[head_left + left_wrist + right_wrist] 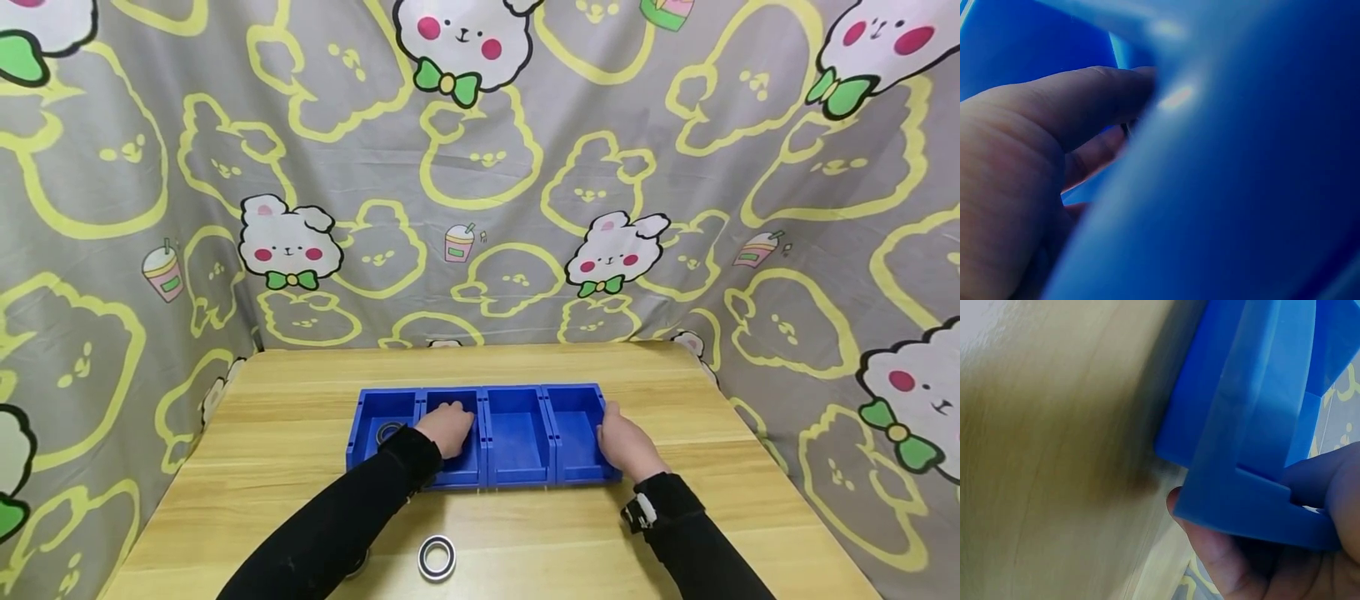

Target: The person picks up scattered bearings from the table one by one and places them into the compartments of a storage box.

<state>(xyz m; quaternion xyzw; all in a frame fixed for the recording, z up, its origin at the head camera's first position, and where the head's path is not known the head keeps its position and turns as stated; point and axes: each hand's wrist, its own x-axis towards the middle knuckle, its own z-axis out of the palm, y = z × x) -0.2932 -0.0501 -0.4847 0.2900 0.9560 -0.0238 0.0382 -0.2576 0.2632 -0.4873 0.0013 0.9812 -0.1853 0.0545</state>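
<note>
A row of joined blue bins (517,433) stands on the table. My left hand (447,429) reaches down into the second bin from the left. In the left wrist view its thumb (1094,94) and a finger pinch a ring bearing (1127,130), of which only a thin dark-and-shiny edge shows; the bin's blurred wall hides the rest. At the far right of the row, my right hand (628,442) grips the outer side of the last bin (1254,494), thumb and fingers around its wall. Another bearing (388,432) lies in the leftmost bin, partly behind the left cuff.
On the wooden table (540,542), in front of the bins, lies a ring bearing (437,558). One more bearing (360,564) peeks out beside the left sleeve, mostly covered by it. A patterned curtain (487,208) encloses the table's back and sides.
</note>
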